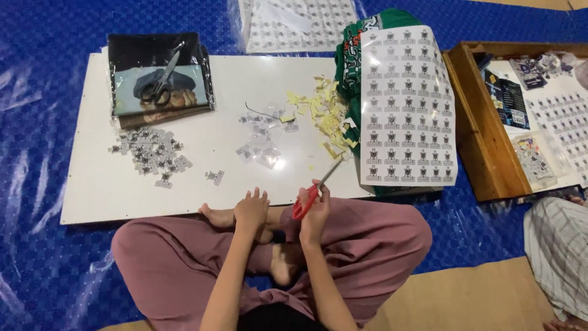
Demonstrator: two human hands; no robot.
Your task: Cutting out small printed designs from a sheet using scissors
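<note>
Your right hand (pixel 315 214) grips red scissors (pixel 311 195) over your crossed legs, blades pointing up onto the white board's (pixel 202 122) near edge; your left hand (pixel 251 208) rests loose, fingers spread, just beside them, and seems to hold nothing, though a small scrap could be hidden; farther out lie cut labels (pixel 150 153) at left, clear pieces (pixel 260 144) in the middle and yellow scraps (pixel 321 113) beside a printed sheet (pixel 407 104); at the far left, grey scissors (pixel 160 83) sit on a bagged shirt (pixel 160 76).
</note>
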